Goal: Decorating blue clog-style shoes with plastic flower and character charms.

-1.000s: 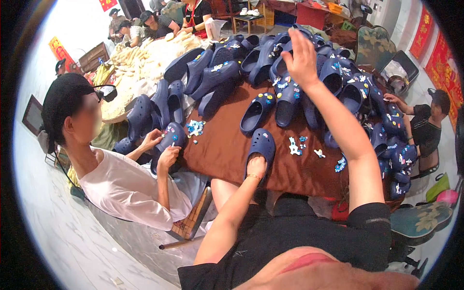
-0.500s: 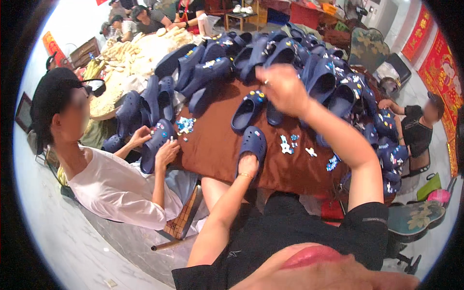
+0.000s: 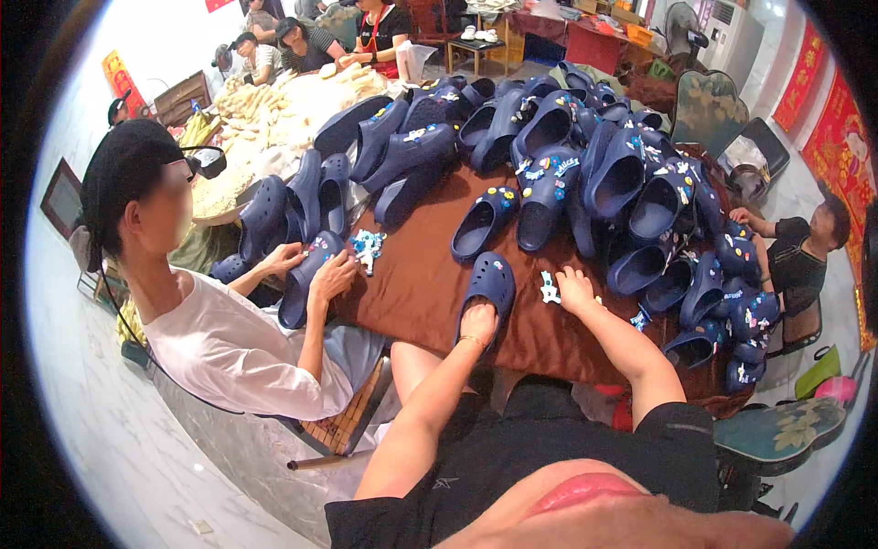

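Observation:
My left hand (image 3: 479, 324) is tucked into the opening of a navy clog (image 3: 490, 278) with round holes in its upper, steadying it at the table's near edge; its fingers are hidden inside. No charms show on this clog's upper. To its right, my right hand (image 3: 575, 291) reaches down to the cloth, fingers apart, beside a small cluster of white and blue shoe charms (image 3: 550, 287). Just beyond lie two navy clogs, one with yellow flower charms (image 3: 486, 222) and one with mixed colourful charms (image 3: 546, 203).
A brown cloth (image 3: 412, 274) covers the table. Clogs (image 3: 631, 174) are heaped at the back and right. On my left a co-worker in white handles a clog (image 3: 311, 274) near more charms (image 3: 368, 249). Pale food pieces (image 3: 274, 119) cover the far-left table, with people behind.
My right hand has come down from above the far clogs to the charms on the cloth. My left hand stays in the clog. The view has shifted slightly.

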The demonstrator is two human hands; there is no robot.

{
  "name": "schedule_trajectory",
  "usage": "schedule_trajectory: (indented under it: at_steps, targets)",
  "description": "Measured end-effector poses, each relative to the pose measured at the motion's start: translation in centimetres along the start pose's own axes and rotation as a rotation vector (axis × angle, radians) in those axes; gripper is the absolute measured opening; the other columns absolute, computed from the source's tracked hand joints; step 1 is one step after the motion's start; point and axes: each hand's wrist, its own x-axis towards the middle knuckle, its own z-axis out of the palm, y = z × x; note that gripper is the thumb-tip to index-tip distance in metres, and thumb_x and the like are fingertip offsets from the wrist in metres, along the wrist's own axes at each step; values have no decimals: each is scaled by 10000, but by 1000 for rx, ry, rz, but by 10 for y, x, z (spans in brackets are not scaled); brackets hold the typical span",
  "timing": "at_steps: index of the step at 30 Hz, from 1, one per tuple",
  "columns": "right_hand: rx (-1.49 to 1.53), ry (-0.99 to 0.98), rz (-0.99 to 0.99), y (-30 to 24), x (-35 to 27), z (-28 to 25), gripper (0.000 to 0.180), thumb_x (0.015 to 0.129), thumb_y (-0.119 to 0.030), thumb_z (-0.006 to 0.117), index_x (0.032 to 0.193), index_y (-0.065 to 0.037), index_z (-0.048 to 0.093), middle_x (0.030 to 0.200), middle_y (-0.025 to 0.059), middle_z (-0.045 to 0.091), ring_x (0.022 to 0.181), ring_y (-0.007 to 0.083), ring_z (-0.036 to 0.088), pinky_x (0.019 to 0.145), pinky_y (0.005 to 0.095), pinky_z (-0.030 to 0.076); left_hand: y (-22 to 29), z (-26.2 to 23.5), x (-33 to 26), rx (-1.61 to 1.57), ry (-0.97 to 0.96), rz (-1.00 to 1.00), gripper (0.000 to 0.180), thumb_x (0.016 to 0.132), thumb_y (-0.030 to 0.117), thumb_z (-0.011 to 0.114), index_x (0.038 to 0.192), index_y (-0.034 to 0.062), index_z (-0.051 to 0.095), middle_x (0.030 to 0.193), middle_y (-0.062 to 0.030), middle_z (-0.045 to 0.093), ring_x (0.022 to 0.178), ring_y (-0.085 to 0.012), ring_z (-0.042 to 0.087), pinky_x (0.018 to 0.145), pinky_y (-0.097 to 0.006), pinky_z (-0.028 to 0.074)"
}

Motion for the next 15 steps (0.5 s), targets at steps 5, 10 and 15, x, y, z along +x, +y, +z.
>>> schedule_trajectory:
  at_steps: [5, 10, 15]
  targets:
    - [89, 44, 7, 11, 9, 9, 183, 714, -49, 518, 893, -20, 545, 1001, 171, 508, 971, 340, 500, 791, 416, 447, 3, -2, 2, 5, 7, 15, 176, 718, 192, 555, 657, 28, 571, 693, -175, 597, 690, -322, 594, 666, -419, 479]
    - [151, 56, 34, 9, 10, 7, 154, 727, -40, 496, 871, -6, 541, 969, 194, 514, 914, 356, 530, 776, 425, 456, 3, -5, -1, 4, -15, 9, 159, 714, 181, 562, 689, 25, 573, 693, -174, 598, 680, -322, 593, 659, -418, 478]
    - [172, 86, 83, 9, 11, 12, 137, 749, -62, 477, 856, -4, 540, 945, 208, 523, 893, 360, 542, 768, 430, 459, 7, -8, -6, -11, -21, -7, 161, 712, 178, 565, 673, 22, 573, 693, -178, 598, 682, -322, 594, 661, -418, 479]
